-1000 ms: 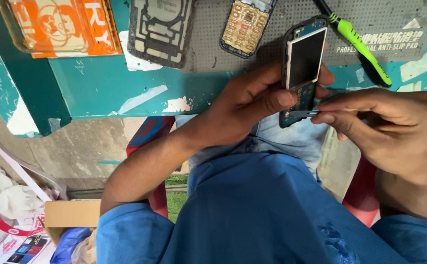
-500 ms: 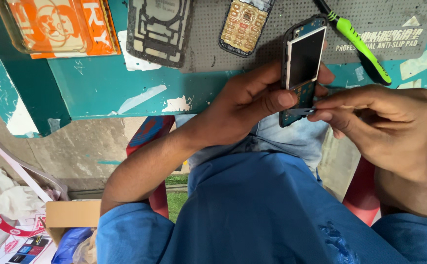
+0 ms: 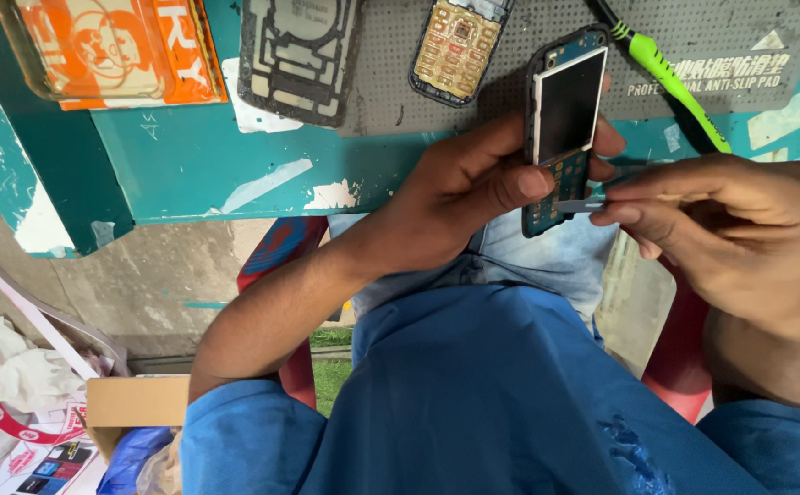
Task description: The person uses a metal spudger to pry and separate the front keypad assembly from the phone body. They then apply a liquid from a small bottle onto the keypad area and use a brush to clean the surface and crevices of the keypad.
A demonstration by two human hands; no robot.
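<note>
Far left on the teal surface (image 3: 189, 165) lay an orange printed packet (image 3: 111, 50) under a clear cover, then a dark phone frame (image 3: 297, 57) and a keypad board (image 3: 460, 50) on the grey perforated mat (image 3: 693, 37). Left hand (image 3: 460, 197) was closed around a bare phone circuit board (image 3: 565, 128) with its display attached, held upright just over the surface edge, above the lap, thumb pressed on the lower face. Green-handled tool (image 3: 666, 78) lay on the mat, untouched, just right of the board. Right hand (image 3: 739, 229) pinched a thin flat metal piece (image 3: 592, 203), probably tweezers or a blade, tip touching the board's lower right edge. Versus half a second and a second earlier: board's pose hardly shifted, right hand stayed at the same edge, fingers only slightly regripped. Judged as fine work on that lower edge going on, nothing freed or lifted yet. Lower left, white cloth (image 3: 1, 367) and a cardboard box (image 3: 134, 403) sat on the floor.
</note>
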